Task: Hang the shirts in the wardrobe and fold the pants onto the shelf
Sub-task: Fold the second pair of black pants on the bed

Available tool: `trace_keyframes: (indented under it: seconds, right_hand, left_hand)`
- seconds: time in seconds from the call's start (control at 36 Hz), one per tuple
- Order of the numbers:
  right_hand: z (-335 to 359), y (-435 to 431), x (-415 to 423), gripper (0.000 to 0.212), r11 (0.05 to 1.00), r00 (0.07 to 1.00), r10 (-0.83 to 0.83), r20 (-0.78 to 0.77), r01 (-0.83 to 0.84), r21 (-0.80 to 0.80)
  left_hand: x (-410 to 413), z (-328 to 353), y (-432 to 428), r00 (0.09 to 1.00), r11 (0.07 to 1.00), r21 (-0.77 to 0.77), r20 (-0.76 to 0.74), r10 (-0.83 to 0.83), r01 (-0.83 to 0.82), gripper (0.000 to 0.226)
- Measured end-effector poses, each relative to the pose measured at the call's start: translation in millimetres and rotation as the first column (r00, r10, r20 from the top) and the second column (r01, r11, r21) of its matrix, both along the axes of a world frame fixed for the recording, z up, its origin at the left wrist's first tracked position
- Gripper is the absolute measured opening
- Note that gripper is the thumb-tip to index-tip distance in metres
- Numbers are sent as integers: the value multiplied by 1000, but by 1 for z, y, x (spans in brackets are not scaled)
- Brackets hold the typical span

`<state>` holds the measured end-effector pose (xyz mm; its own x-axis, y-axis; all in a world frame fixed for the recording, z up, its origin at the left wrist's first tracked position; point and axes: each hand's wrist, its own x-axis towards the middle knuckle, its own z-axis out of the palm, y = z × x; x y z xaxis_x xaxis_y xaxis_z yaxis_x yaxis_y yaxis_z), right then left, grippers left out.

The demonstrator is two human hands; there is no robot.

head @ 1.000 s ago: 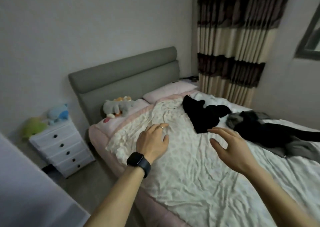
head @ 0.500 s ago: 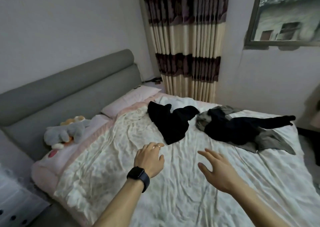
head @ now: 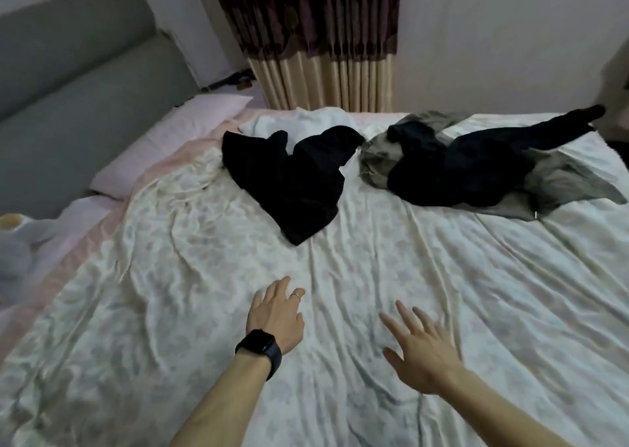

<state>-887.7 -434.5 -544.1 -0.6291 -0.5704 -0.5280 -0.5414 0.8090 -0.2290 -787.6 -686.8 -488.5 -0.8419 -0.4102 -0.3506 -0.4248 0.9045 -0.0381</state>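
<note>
Wrinkly white bed cover (head: 170, 310) lies under both hands. Far past the left hand (head: 275, 314) are a pink pillow (head: 163, 140) and a grey headboard (head: 68, 55). A soft toy (head: 13, 249) sits way out to its left. A striped curtain (head: 323, 38) hangs beyond the bed.

The left hand wears a black watch (head: 260, 346); its fingers are loose and hold nothing. The right hand (head: 422, 351) has its fingers spread wide and holds nothing too.

A crumpled black piece of clothing (head: 296, 177) lies ahead of the left hand, well apart. A black and grey pile (head: 476, 170) lies ahead of the right hand, well apart too.
</note>
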Motion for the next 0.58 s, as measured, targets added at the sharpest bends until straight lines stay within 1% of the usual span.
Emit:
trace_keyframes:
  seconds: [0.06,0.11,0.19,0.22,0.31,0.36,0.44,0.53,0.58]
  right_hand:
    - [-21,-11,-11,71,1000,999,-15,-43,15,13]
    - [-58,-25,-23,75,995,993,-90,-72,93,46]
    - [-104,-39,-36,74,978,983,-183,-27,185,96]
    - [-117,-43,-38,72,975,980,-200,-13,201,93]
    - [-145,-51,-40,69,976,977,-209,-38,211,62]
    - [-154,-54,-42,67,976,978,-206,-27,207,63]
    - [-160,-53,-42,66,975,977,-208,-42,211,70]
    - [-162,-52,-44,67,974,980,-192,-50,197,111]
    - [-160,-52,-48,67,972,981,-191,-19,192,137]
  left_hand:
    - [-19,-16,-20,1000,999,-30,-1,-31,31,53]
    - [-42,-42,-40,998,996,-60,-5,-63,62,54]
    - [-84,-73,-71,993,986,-115,-1,-119,118,55]
    - [-99,-80,-80,991,982,-130,7,-133,133,54]
    - [-141,-102,-103,987,971,-179,8,-162,161,52]
    - [-165,-119,-112,988,970,-188,-2,-155,152,58]
    - [-181,-138,-115,996,983,-163,-20,-92,87,64]
    - [-191,-153,-113,995,982,-177,-50,-83,73,62]
    - [-194,-154,-115,996,981,-185,-63,-67,54,58]
